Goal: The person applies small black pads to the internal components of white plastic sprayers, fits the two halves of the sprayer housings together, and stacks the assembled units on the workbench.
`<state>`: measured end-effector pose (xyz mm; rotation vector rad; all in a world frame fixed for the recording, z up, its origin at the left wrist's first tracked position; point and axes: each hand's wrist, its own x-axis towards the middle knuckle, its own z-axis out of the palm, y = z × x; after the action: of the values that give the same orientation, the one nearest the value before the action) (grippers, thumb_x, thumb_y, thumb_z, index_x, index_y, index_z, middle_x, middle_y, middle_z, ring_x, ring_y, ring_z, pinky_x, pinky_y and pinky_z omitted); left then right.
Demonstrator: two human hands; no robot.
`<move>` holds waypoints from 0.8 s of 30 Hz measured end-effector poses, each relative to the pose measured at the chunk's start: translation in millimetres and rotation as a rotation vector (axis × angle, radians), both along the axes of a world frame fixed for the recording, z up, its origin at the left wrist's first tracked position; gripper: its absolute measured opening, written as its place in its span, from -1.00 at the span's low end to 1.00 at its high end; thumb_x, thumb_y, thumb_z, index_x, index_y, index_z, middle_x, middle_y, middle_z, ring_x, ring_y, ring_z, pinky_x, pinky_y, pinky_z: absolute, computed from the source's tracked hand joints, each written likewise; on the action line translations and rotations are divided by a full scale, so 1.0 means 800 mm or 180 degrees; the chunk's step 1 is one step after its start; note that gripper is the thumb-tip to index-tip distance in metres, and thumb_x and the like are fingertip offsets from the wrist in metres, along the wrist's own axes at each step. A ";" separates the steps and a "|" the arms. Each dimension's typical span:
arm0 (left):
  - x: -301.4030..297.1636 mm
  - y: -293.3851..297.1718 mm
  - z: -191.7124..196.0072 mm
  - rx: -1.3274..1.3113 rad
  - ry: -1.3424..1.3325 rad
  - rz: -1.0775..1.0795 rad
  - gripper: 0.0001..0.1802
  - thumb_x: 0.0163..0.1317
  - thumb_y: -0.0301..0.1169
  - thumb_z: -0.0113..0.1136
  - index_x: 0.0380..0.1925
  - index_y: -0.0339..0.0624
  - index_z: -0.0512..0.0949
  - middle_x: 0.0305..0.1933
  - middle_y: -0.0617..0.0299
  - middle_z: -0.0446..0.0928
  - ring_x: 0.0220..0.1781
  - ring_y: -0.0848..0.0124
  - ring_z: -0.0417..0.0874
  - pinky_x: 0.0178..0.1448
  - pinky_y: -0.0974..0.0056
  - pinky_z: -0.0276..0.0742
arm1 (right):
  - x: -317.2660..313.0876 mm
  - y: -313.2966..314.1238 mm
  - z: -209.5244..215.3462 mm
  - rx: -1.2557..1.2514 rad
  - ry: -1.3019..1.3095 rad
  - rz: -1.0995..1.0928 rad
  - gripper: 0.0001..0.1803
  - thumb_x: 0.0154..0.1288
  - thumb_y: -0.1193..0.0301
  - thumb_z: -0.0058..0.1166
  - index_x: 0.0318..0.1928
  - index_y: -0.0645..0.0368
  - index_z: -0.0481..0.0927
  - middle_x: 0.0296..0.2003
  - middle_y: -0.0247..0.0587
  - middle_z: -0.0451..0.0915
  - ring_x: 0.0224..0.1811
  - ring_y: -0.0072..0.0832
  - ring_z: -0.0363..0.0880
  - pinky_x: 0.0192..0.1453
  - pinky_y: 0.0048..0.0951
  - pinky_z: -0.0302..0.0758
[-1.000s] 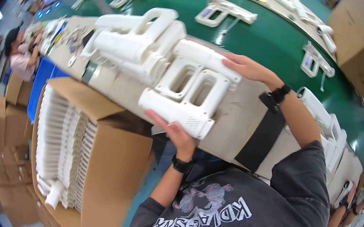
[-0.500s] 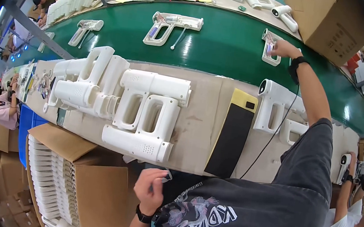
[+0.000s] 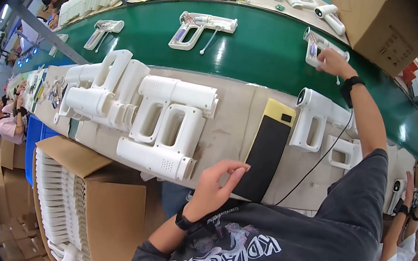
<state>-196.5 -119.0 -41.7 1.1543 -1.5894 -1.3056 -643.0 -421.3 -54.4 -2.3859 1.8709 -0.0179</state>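
Observation:
My right hand reaches over the green conveyor belt, its fingers curled round the lower handle of an open white gun-shaped housing half. Wires and a purple cylinder show inside this housing; part of it is hidden behind the hand. My left hand is raised in front of my chest, just left of a black-and-yellow mat on the bench. Its thumb and forefinger are drawn together in a pinch, and nothing shows between them. Right of the mat stands a closed white gun-shaped device, a dark cable passing across it.
Several white housings lie on the bench at left. More open housings lie along the belt. A carton holding stacked white shells stands at lower left. Another carton is at the far right. Co-workers sit on both sides.
My left hand has risen from near my waist, up and right toward the mat, its fingers pinching. My right hand has slid toward the housing's handle end, uncovering more of its barrel.

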 end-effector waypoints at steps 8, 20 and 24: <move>-0.019 -0.026 0.003 0.0402 0.1115 -0.0028 -0.66 0.48 -0.33 0.10 0.11 -0.33 0.54 0.09 0.16 0.63 0.07 0.45 0.64 0.22 0.36 0.46 | 0.141 0.119 0.148 -0.0760 0.0151 0.1470 -0.78 0.01 0.36 0.34 -0.39 0.21 0.62 -0.31 -0.14 0.56 -0.05 -0.14 0.54 0.09 -0.17 0.47; -0.011 -0.014 0.018 0.1661 0.3868 0.0797 -0.51 0.48 -0.25 0.11 0.27 -0.23 0.28 -0.03 0.27 0.52 -0.07 0.50 0.58 -0.03 0.37 0.55 | 0.333 0.375 0.170 -0.0316 -0.0236 0.2567 -0.87 0.00 0.42 0.23 -0.44 0.12 0.55 -0.40 -0.33 0.42 -0.19 -0.36 0.44 0.02 -0.29 0.34; -0.038 0.010 -0.135 0.0454 0.1386 -0.0259 -0.31 0.43 -0.31 0.12 0.43 -0.26 0.07 0.31 -0.01 0.36 0.30 0.23 0.46 0.38 0.18 0.39 | 0.340 0.411 0.176 -0.0209 -0.0035 0.2585 -0.85 -0.02 0.37 0.21 -0.42 0.12 0.56 -0.38 -0.33 0.44 -0.20 -0.39 0.44 0.00 -0.34 0.35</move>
<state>-227.0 -110.6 -149.3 0.8188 -1.2489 -1.6169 -371.0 -92.7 86.1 -2.9780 0.7855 -0.0235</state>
